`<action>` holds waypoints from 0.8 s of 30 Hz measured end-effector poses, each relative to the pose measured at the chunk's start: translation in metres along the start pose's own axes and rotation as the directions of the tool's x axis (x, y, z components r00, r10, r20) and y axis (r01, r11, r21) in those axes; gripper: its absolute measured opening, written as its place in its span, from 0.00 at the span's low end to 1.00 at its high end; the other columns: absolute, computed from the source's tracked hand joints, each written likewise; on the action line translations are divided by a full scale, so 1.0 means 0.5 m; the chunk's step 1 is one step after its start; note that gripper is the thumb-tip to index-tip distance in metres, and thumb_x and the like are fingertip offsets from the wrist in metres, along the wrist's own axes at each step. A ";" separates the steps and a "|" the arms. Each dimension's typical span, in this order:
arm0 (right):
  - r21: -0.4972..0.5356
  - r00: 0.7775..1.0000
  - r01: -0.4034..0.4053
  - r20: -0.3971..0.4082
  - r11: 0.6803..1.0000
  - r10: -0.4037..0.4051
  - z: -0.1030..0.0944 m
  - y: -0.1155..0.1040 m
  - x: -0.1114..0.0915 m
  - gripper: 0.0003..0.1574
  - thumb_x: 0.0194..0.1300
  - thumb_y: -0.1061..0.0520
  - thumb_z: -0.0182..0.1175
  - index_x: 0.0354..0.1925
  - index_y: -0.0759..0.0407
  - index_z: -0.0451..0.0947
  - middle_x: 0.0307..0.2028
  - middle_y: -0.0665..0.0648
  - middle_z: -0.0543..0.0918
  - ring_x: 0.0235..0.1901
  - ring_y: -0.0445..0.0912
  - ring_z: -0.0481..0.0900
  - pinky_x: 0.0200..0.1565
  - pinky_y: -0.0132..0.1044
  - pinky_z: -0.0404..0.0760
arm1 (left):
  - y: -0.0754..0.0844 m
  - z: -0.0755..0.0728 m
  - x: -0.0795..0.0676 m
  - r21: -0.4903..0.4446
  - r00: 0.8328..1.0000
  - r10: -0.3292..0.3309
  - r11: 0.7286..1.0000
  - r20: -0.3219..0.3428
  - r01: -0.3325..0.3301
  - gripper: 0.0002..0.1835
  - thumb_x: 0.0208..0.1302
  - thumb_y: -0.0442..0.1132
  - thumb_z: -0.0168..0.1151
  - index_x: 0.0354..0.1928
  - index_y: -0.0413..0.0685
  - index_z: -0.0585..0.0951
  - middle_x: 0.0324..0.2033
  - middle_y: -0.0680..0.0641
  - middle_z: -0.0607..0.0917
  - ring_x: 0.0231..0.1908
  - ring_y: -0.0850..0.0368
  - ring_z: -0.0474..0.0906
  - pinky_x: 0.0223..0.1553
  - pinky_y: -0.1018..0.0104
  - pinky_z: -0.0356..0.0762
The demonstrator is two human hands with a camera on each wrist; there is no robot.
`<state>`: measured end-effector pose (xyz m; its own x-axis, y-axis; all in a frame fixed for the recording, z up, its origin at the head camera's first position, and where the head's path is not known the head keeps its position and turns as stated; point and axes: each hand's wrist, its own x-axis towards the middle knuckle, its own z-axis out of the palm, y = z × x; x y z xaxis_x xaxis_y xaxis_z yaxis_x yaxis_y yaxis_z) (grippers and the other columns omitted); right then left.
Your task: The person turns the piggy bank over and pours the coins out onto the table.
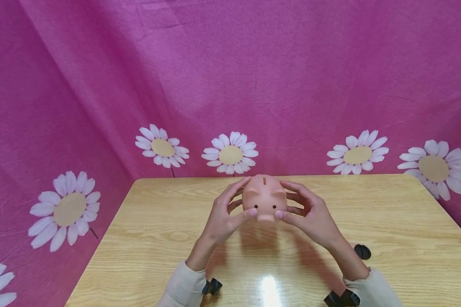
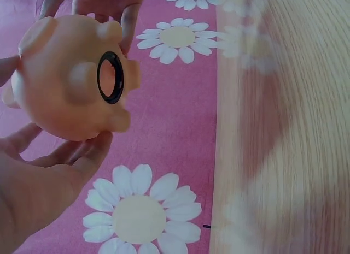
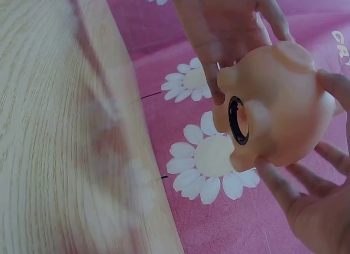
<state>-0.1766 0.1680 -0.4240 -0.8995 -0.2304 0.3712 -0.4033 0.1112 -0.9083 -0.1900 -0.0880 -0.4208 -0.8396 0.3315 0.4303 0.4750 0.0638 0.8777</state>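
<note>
A pink piggy bank (image 1: 264, 197) is held up above the table, its snout toward me and its coin slot on top. My left hand (image 1: 227, 213) grips its left side, thumb beside the snout and fingers spread along the flank. On the other side my right hand (image 1: 311, 215) grips it in the same way. Both wrist views show the underside of the piggy bank (image 2: 65, 84), with stubby feet round a black-rimmed round hole (image 3: 238, 120) that stands open. A black round plug (image 1: 363, 251) lies on the table to the right of my right forearm.
The wooden table (image 1: 157, 238) reaches back to a magenta cloth (image 1: 230, 85) printed with white daisies, which also hangs along the left side. Black wrist cameras (image 1: 212, 287) sit at both beige sleeves (image 1: 186, 283).
</note>
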 end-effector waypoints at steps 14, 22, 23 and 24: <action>-0.133 0.974 -0.221 0.026 0.966 0.227 0.008 -0.006 -0.002 0.31 0.80 0.51 0.62 0.75 0.57 0.73 0.67 0.72 0.80 0.61 0.65 0.86 0.51 0.41 0.92 | 0.003 0.011 0.003 0.004 0.929 -0.369 0.929 -0.027 0.369 0.30 0.74 0.51 0.66 0.74 0.53 0.78 0.61 0.38 0.86 0.53 0.46 0.89 0.50 0.49 0.92; -0.095 0.961 -0.262 0.061 0.960 0.269 0.005 -0.006 -0.001 0.32 0.81 0.49 0.61 0.76 0.58 0.71 0.68 0.74 0.78 0.61 0.65 0.86 0.49 0.46 0.93 | 0.004 0.013 0.003 0.009 0.927 -0.375 0.927 -0.030 0.375 0.29 0.75 0.52 0.65 0.74 0.53 0.78 0.61 0.38 0.86 0.52 0.46 0.89 0.48 0.49 0.93; -0.088 0.960 -0.265 0.066 0.960 0.271 0.005 -0.007 -0.001 0.32 0.81 0.50 0.61 0.76 0.58 0.71 0.69 0.74 0.77 0.61 0.65 0.86 0.49 0.47 0.93 | 0.004 0.013 0.003 0.012 0.928 -0.371 0.928 -0.029 0.372 0.29 0.75 0.51 0.65 0.74 0.53 0.78 0.61 0.38 0.86 0.53 0.45 0.89 0.48 0.50 0.93; -0.084 0.960 -0.265 0.069 0.960 0.271 0.005 -0.007 -0.001 0.33 0.81 0.50 0.61 0.76 0.58 0.70 0.69 0.74 0.77 0.61 0.64 0.86 0.49 0.47 0.93 | 0.004 0.013 0.003 0.013 0.929 -0.369 0.929 -0.029 0.369 0.29 0.75 0.51 0.65 0.74 0.53 0.78 0.62 0.38 0.86 0.53 0.44 0.89 0.48 0.51 0.93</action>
<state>-0.1745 0.1655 -0.4214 -0.9613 -0.2579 0.0965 -0.1627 0.2492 -0.9547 -0.1885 -0.0814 -0.4198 -0.9629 0.2568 0.0825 0.1349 0.1938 0.9717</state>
